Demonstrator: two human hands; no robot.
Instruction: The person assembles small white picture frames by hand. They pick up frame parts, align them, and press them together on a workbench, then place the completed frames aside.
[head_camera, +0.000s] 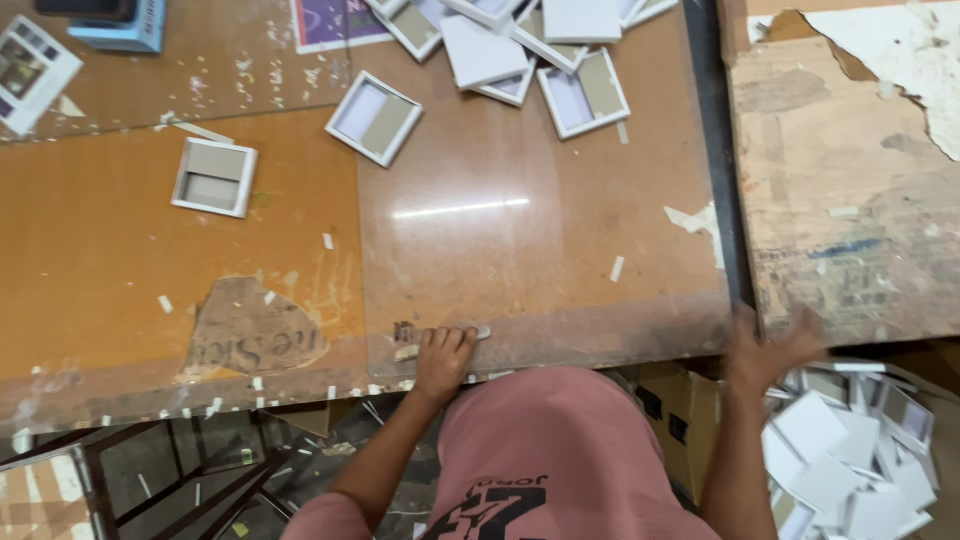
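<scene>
Pressing down near the desk's front edge, left hand (443, 357) with fingers curled onto a small pale scrap (478, 333) on the clear plastic sheet (540, 230), touching it rather than clenching it. Blurred and spread open over a heap of small white square boxes (850, 450) beside the desk, right hand (770, 350), holding nothing as far as can be told. Likely to slip or scatter if brushed: loose paper slivers (617, 268) near the edge, and glossy sheet over worn orange board (120, 230). Farther back, shallow white square trays with grey card bottoms (375, 116) (214, 177), more piled at the top (520, 45). To the right, torn brown cardboard (850, 180), rough and peeling.
</scene>
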